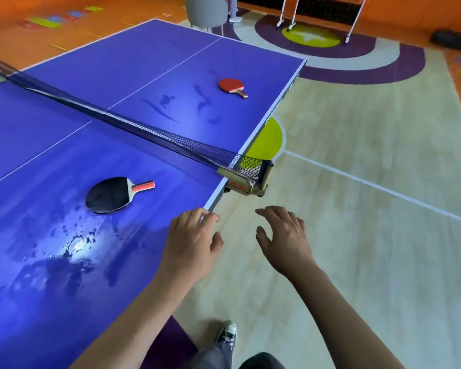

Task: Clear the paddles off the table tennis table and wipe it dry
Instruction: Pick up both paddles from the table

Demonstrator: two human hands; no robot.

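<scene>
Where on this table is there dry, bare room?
Bare: the blue tabletop beyond the dark net, left of the white centre line. Crowded: the near side, with the black-faced paddle and the water puddle; wet streaks beside the red-faced paddle.

table blue, white lines | near paddle black | far paddle red | net dark mesh

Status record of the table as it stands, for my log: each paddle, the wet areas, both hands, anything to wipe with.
black paddle: flat on the near half, black face up, at the edge of the wet patch
red paddle: flat on the far half, close to the edge on the person's side
water: puddle and smears on the near half; streaks beyond the net too
left hand: open, empty, over the table edge
right hand: open, empty, over the floor beside the table
wiping cloth: none in view
</scene>
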